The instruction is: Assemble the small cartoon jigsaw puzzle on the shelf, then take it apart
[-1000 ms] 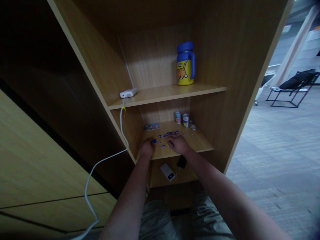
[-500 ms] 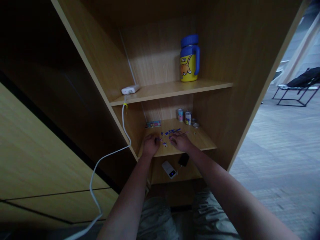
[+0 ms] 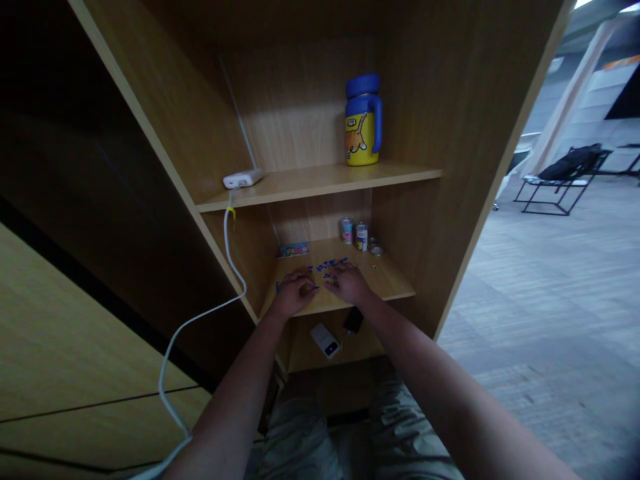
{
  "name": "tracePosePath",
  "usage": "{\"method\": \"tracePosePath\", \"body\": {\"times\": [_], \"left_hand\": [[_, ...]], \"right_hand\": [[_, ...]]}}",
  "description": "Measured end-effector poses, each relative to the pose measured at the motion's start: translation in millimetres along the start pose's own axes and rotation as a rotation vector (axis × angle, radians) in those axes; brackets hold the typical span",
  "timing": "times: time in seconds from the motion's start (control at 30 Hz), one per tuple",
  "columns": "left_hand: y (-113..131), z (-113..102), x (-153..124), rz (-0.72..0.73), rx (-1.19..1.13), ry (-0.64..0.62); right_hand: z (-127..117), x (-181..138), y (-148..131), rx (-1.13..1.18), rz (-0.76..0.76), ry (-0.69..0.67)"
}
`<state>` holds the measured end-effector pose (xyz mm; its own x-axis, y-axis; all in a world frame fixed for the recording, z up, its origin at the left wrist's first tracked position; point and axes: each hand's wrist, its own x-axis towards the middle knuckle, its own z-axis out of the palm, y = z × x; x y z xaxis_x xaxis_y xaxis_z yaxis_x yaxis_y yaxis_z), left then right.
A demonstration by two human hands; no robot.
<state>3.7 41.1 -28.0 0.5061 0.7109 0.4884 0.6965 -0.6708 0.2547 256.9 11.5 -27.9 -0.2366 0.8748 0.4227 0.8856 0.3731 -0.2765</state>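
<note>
Small blue jigsaw pieces [image 3: 327, 265] lie scattered over the lower shelf [image 3: 385, 283], a few of them apparently joined. My left hand [image 3: 294, 293] rests near the shelf's front left, fingers curled, with a small dark blue jigsaw piece [image 3: 315, 288] at the thumb and fingertips. Close by on the right, my right hand [image 3: 349, 283] is bent over the pieces with its thumb and fingers drawn together. Whatever lies between those fingertips is too small and covered to make out. Behind the pieces, a colourful picture card [image 3: 294, 249] leans at the back left.
Two small printed cans [image 3: 347, 231] and round lids [image 3: 376, 251] stand at the back right. Above, a shelf holds a blue-and-yellow mug [image 3: 363, 123] and a white device [image 3: 243, 179] with a hanging cable [image 3: 200, 313]. Below lies a white power bank [image 3: 325, 341].
The camera view has shifted, so the cabinet sits farther left. My left hand has turned slightly, and a blue piece now shows at its fingertips. My right hand stays over the pieces.
</note>
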Motion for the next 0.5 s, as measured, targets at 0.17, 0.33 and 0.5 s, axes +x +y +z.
{"method": "tracePosePath", "body": {"times": [0.17,0.33,0.5], "left_hand": [[9,-3,3,0.037,0.038,-0.027],[22,-2,10,0.082,0.106,-0.094],[30,5,21,0.01,0.188,-0.068]], "right_hand": [[7,3,4,0.018,0.014,0.031],[10,7,10,0.091,-0.003,0.081],[9,8,12,0.22,-0.002,0.096]]}}
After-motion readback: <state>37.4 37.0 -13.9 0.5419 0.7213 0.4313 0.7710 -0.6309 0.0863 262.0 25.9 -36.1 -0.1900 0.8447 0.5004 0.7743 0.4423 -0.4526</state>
